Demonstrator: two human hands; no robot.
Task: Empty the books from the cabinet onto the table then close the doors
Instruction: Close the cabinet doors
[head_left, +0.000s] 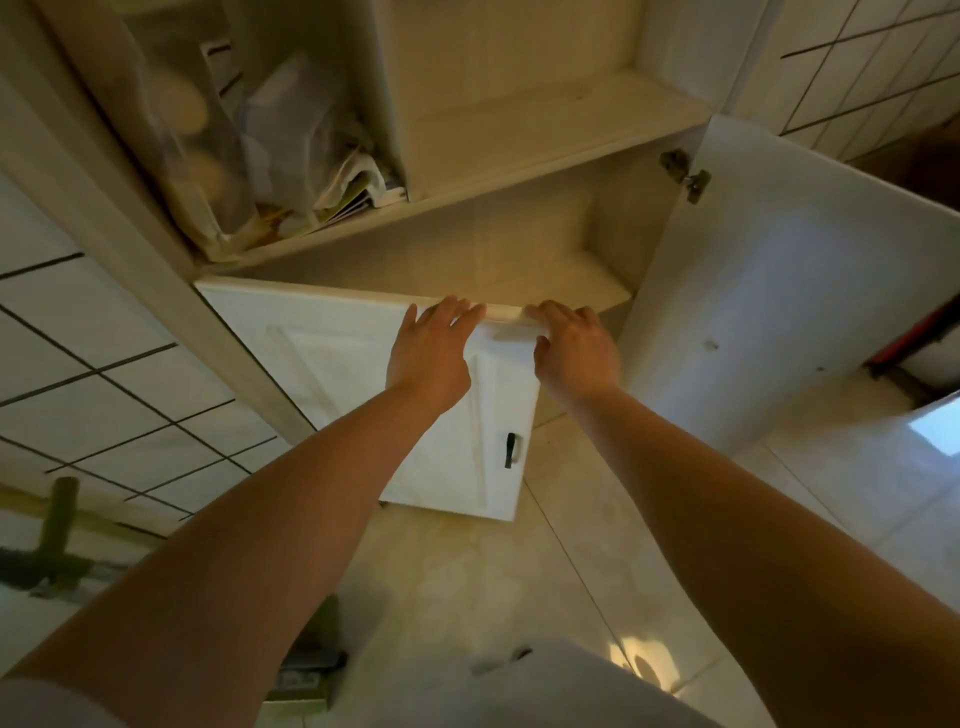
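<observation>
The pale wooden cabinet (519, 135) stands in front of me with bare shelves in its right half. Its left white door (332, 364), with a black handle (510, 450), is almost against the cabinet front. My left hand (431, 353) lies flat on this door near its top edge, fingers spread. My right hand (574, 348) rests on the same top edge at the door's corner, fingers curled over it. The right white door (779, 291) stands wide open on its hinge (685, 174). No books show in the lower compartment.
The upper left compartment holds plastic bags and papers (291, 150). White tiled walls flank the cabinet. A glossy tiled floor (519, 571) lies below, with a green-handled tool (57, 525) at the left and a red and white object (924, 343) at the right.
</observation>
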